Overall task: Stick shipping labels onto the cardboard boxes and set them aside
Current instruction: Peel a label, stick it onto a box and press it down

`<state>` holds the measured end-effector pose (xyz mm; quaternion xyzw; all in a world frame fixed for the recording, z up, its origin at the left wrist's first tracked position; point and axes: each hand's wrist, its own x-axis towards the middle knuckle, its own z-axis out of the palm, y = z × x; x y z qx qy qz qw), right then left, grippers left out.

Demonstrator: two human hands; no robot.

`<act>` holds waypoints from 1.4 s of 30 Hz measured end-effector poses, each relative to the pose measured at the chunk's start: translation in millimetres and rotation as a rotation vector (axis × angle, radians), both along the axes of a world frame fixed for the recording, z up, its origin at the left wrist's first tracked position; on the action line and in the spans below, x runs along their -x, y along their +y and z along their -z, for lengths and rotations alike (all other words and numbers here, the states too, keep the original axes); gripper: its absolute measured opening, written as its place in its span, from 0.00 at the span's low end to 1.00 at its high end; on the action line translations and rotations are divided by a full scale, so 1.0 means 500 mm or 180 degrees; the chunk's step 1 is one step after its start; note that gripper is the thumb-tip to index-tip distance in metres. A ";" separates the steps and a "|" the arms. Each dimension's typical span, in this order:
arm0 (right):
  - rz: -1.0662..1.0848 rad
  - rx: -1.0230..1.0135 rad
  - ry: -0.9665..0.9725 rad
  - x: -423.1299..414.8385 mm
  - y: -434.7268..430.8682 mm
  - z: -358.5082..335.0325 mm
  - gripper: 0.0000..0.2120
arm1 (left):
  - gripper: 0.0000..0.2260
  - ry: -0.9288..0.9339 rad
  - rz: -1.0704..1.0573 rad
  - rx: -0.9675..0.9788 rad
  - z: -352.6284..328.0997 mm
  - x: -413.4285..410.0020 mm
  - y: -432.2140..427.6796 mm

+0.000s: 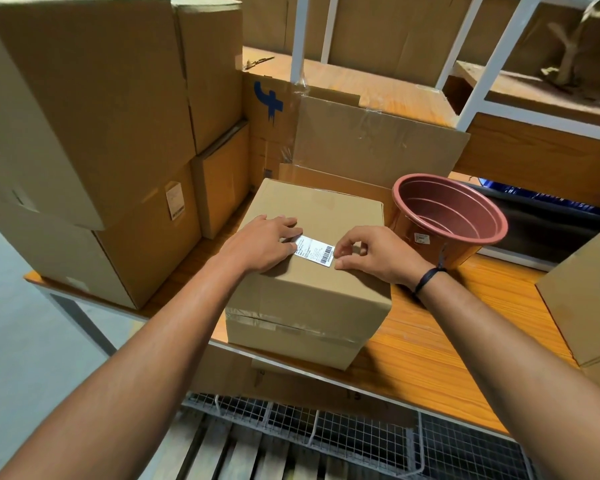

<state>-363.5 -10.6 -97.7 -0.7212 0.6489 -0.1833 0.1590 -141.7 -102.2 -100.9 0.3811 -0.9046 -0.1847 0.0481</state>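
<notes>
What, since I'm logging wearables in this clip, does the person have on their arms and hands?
Both forearms are bare, with no sleeves in view. The left hand and right hand have no gloves, and no rings show. The only item is a thin dark wristband on the right wrist, with a short loose end.

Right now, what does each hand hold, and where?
Right hand pinches the label at its barcode end; left hand presses its other end onto the box.

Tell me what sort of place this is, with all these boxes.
Most likely a warehouse packing or dispatch area: cardboard boxes stacked on the bench, white metal racking behind, and a barcoded shipping label going onto the box in front.
</notes>
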 end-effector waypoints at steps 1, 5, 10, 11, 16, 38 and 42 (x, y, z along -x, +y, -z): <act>0.0029 0.0057 0.0048 -0.004 -0.004 0.004 0.09 | 0.21 0.0001 -0.0006 0.0002 -0.001 0.000 0.001; 0.0153 -0.0059 -0.0417 0.007 0.003 0.000 0.11 | 0.20 0.0006 -0.0001 -0.0011 0.000 -0.002 0.001; -0.0098 -0.0247 -0.0530 0.023 0.008 -0.001 0.07 | 0.20 0.0021 0.0006 0.0006 0.001 -0.001 0.001; -0.0130 -0.0255 -0.0519 0.020 0.006 0.000 0.07 | 0.20 0.0023 0.0007 0.0014 0.001 -0.002 0.000; -0.0081 -0.0178 -0.0471 0.008 0.001 0.000 0.04 | 0.20 0.0011 0.0010 0.0018 0.001 -0.002 -0.002; -0.0057 0.0885 -0.0971 -0.060 -0.073 -0.036 0.12 | 0.38 0.0743 -0.0444 -0.0236 0.009 -0.031 -0.004; 0.0025 0.1017 -0.0943 -0.073 -0.099 -0.044 0.11 | 0.24 0.0949 -0.0715 0.0059 0.017 -0.021 -0.003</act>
